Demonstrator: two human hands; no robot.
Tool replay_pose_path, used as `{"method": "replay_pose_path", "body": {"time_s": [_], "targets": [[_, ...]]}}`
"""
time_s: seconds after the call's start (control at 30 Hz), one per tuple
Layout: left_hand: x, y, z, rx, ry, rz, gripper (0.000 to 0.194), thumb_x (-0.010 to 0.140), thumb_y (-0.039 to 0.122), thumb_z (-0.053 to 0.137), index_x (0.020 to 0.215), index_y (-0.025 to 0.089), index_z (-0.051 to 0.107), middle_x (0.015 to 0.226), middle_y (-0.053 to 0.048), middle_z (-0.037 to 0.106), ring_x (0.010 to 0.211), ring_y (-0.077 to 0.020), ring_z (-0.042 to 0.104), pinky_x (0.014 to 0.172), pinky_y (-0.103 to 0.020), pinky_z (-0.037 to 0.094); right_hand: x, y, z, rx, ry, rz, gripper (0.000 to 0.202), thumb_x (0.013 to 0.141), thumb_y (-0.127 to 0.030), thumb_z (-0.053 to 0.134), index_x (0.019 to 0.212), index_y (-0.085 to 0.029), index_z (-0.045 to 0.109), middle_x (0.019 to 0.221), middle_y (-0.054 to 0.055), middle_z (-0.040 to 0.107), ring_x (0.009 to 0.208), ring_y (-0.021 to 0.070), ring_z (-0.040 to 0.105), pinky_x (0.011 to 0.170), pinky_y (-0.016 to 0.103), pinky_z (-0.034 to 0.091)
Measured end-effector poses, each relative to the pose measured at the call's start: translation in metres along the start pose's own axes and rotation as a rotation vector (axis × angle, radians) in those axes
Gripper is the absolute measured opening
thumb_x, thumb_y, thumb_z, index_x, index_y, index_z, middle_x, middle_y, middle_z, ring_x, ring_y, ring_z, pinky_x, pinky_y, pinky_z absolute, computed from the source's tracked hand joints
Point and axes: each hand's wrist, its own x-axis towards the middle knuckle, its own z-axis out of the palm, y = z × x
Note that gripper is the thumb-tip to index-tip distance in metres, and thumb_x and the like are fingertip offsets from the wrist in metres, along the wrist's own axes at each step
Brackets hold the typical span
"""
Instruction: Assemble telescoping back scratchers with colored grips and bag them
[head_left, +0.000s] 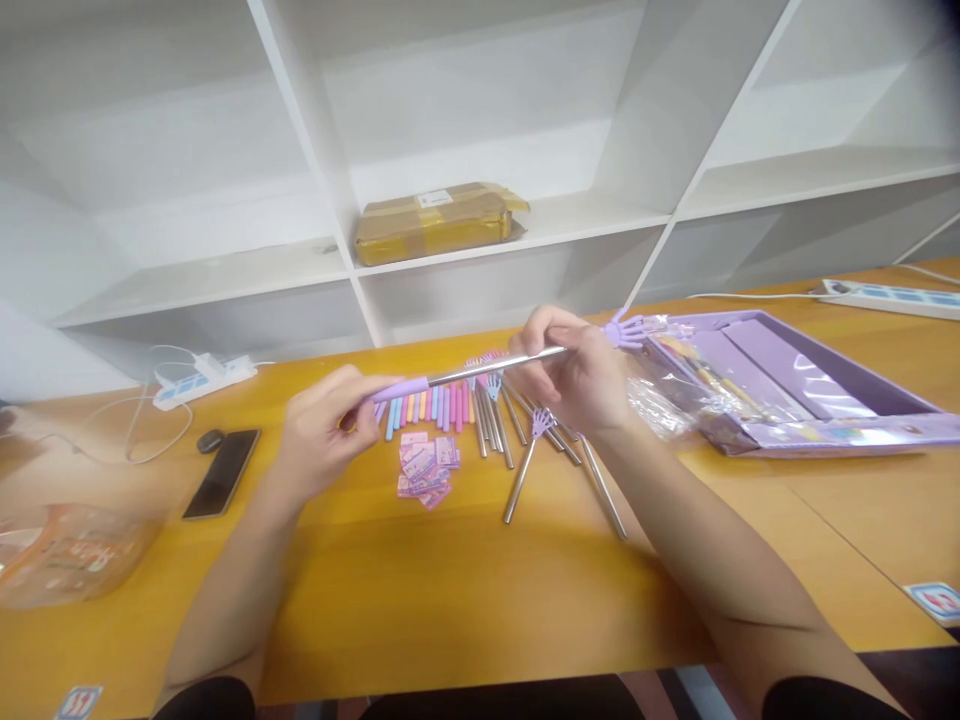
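Observation:
A back scratcher [491, 367] with a steel rod, a purple handle and a purple hand-shaped head is held level above the table. My left hand [330, 425] is closed round the handle end. Near the head, my right hand [577, 375] grips the rod between thumb and fingers. Below lie several coloured handle tubes [431, 408] in a row. Beside them are steel rods with hand-shaped heads [491, 420], partly hidden by my right hand. Two more rods lie closer to me, one with a purple head [540, 425]. Small pink-purple cards [427, 468] are piled in front of the tubes.
On the right stands an open purple box [847, 360], with clear plastic packaging [667, 400] at its near side. A phone [223, 475], a dark mouse-like object [211, 441], a power strip [202, 382] and an orange plastic bag [75, 555] lie left. A taped parcel [439, 222] sits on the shelf.

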Motion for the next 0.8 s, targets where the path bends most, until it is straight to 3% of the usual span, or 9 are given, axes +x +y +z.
{"method": "replay_pose_path", "body": {"time_s": [0.1, 0.23, 0.37, 0.43, 0.53, 0.63, 0.8], "targets": [[0.001, 0.001, -0.001, -0.046, 0.0, -0.044, 0.037, 0.102, 0.016, 0.057, 0.127, 0.03, 0.08, 0.08, -0.001, 0.062, 0.066, -0.0124, 0.049, 0.062, -0.028, 0.039, 0.002, -0.004, -0.004, -0.036, -0.033, 0.039, 0.025, 0.104, -0.043, 0.053, 0.089, -0.024, 0.06, 0.051, -0.008, 0.046, 0.04, 0.0101, 0.033, 0.045, 0.027, 0.028], [0.004, -0.007, -0.007, -0.17, 0.048, -0.137, 0.031, 0.105, 0.024, 0.058, 0.124, 0.03, 0.082, 0.08, -0.002, 0.062, 0.067, -0.0134, 0.05, 0.062, -0.03, 0.038, 0.008, -0.012, -0.022, -0.138, -0.085, 0.112, 0.047, 0.099, -0.065, 0.06, 0.124, -0.024, 0.062, 0.066, -0.007, 0.055, 0.041, 0.0097, 0.038, 0.043, 0.03, 0.031], [0.004, -0.024, -0.013, -0.201, 0.076, -0.251, 0.03, 0.105, 0.032, 0.057, 0.12, 0.028, 0.082, 0.082, -0.003, 0.065, 0.067, -0.0145, 0.051, 0.062, -0.031, 0.038, 0.009, -0.022, -0.042, -0.477, 0.053, -0.083, 0.061, 0.093, -0.056, 0.074, 0.145, -0.033, 0.051, 0.101, 0.0, 0.066, 0.055, 0.0111, 0.051, 0.049, 0.031, 0.044], [0.003, -0.034, -0.015, -0.193, 0.074, -0.303, 0.029, 0.103, 0.034, 0.058, 0.116, 0.026, 0.083, 0.083, -0.003, 0.067, 0.068, -0.0154, 0.053, 0.063, -0.031, 0.04, 0.009, -0.026, -0.048, -0.793, 0.056, -0.206, 0.054, 0.094, -0.049, 0.077, 0.142, -0.035, 0.055, 0.115, 0.005, 0.067, 0.076, 0.0172, 0.064, 0.063, 0.035, 0.055], [0.003, -0.044, -0.014, -0.187, 0.075, -0.371, 0.028, 0.101, 0.035, 0.059, 0.11, 0.024, 0.082, 0.081, -0.003, 0.068, 0.069, -0.0157, 0.055, 0.064, -0.031, 0.042, 0.008, -0.026, -0.054, -1.228, -0.03, -0.357, 0.022, 0.105, -0.041, 0.064, 0.124, -0.031, 0.067, 0.115, 0.008, 0.068, 0.102, 0.0252, 0.067, 0.086, 0.043, 0.058], [0.004, -0.047, -0.012, -0.152, 0.066, -0.391, 0.026, 0.1, 0.033, 0.058, 0.107, 0.022, 0.081, 0.082, -0.003, 0.068, 0.07, -0.0151, 0.056, 0.065, -0.031, 0.043, 0.009, -0.021, -0.06, -1.455, -0.109, -0.384, 0.024, 0.112, -0.036, 0.048, 0.121, -0.028, 0.069, 0.113, 0.01, 0.068, 0.103, 0.026, 0.068, 0.089, 0.044, 0.056], [0.005, -0.039, -0.006, -0.058, 0.09, -0.363, 0.024, 0.099, 0.03, 0.057, 0.099, 0.022, 0.079, 0.081, -0.002, 0.068, 0.07, -0.0146, 0.056, 0.066, -0.03, 0.044, 0.009, -0.014, -0.064, -1.602, -0.175, -0.267, 0.031, 0.114, -0.04, 0.042, 0.12, -0.025, 0.068, 0.109, 0.011, 0.067, 0.09, 0.0242, 0.066, 0.078, 0.037, 0.052]]}}
